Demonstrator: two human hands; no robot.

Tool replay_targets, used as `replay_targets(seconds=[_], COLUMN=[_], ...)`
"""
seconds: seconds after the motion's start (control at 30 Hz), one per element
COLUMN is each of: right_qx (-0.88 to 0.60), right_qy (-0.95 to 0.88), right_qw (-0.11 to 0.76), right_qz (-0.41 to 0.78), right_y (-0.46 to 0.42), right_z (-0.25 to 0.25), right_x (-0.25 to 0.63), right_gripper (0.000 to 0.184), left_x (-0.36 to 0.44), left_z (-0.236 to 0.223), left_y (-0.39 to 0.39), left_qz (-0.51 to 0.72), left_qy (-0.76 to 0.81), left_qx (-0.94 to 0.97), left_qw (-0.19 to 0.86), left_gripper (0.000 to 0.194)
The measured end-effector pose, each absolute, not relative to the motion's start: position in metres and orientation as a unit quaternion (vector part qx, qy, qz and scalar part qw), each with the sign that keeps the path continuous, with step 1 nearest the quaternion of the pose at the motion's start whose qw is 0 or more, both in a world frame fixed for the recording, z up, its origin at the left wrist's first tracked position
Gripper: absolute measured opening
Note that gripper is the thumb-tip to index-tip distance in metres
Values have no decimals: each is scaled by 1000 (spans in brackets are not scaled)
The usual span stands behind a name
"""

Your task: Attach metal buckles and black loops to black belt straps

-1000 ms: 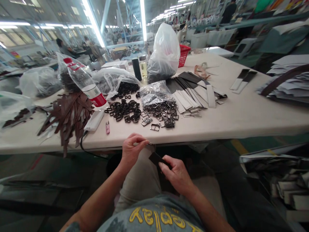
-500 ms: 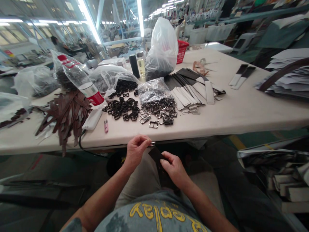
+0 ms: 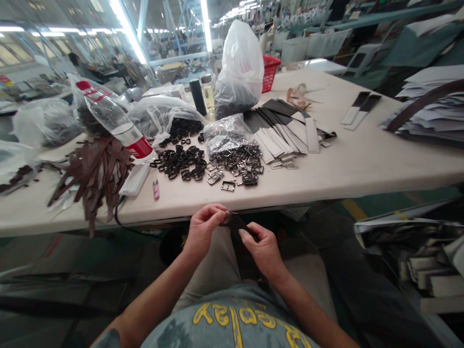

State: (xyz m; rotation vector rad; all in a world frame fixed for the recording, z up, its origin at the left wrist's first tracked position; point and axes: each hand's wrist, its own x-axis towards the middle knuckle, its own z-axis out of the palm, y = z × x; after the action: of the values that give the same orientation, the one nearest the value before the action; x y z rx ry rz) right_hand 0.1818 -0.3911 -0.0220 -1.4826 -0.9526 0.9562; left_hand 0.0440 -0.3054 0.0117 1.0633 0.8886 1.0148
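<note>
Bringing a small metal buckle [image 3: 227,220] to the end of a dark strap [image 3: 237,224], the person has closed the gap between the two, so both hands work at one spot by the surface's near edge. The fingers of the left hand [image 3: 206,226] are pinched on the buckle; those of the right hand [image 3: 264,243] are closed on the strap. Whether the strap passes through the buckle cannot be told.

On the surface [image 3: 311,182] lie one pair of snips [image 3: 156,190] and one bottle [image 3: 137,146] at left, one red basket [image 3: 269,76] at the far side, and two strips [image 3: 359,112] at far right. The heaped buckles [image 3: 250,168] and black loops [image 3: 178,163] overlap too much to count.
</note>
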Motion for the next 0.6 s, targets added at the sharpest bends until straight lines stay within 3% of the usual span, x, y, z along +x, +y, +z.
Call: replay_targets(seconds=[0.37,0.6], right_qx=[-622,-600], right_qy=[-520,-545], right_qw=[549,547], right_qz=[203,211], right_y=[-400,-403], right_z=[-10,-11], right_x=[182,181], right_gripper=[20,16], left_x=[36,36], left_z=[-1,-3], left_y=[-316,-315], left_qz=[459,449], left_qy=[314,301], left_qx=[479,485], left_qw=[679,687], left_gripper=[18,14])
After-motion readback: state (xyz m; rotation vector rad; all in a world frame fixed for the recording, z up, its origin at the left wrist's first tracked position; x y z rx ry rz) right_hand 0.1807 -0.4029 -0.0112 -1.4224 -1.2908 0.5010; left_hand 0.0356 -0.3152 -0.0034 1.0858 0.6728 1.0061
